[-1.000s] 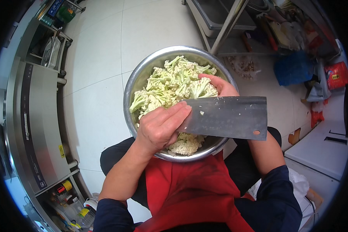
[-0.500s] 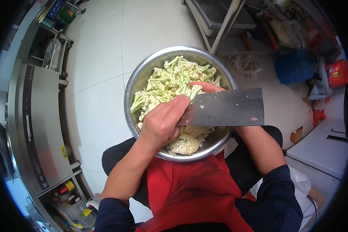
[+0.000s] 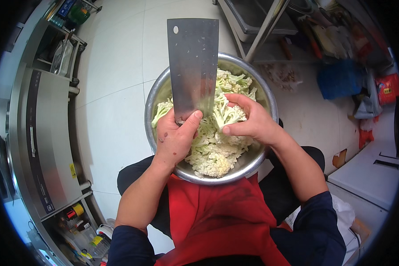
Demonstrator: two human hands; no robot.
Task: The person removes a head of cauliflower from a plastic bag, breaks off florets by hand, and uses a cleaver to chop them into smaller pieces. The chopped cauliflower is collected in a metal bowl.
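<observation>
A wide metal bowl [image 3: 151, 98] full of pale green-white cauliflower pieces [image 3: 215, 157] rests at my lap. My left hand [image 3: 176, 138] is closed around the low end of a cleaver [image 3: 190, 66]. Its broad grey blade stands up away from me, past the bowl's far rim, and the handle is hidden in my grip. Small crumbs stick to the blade, and a hole shows near its far corner. My right hand [image 3: 252, 122] grips a cauliflower floret [image 3: 228, 111] between thumb and fingers, just right of the blade's edge and over the bowl.
Steel cabinets [image 3: 60, 146] line the left side, with bottles [image 3: 99, 246] on a low shelf. A metal rack leg [image 3: 267, 29] stands beyond the bowl. Farther right are a blue crate [image 3: 339, 77], a red package [image 3: 388, 88] and a white cabinet [image 3: 363, 170]. Pale tiles [image 3: 111, 119] cover the floor.
The cleaver has swung from pointing right across the bowl to pointing away from me. My right hand, partly hidden behind the blade before, now shows with a floret in it.
</observation>
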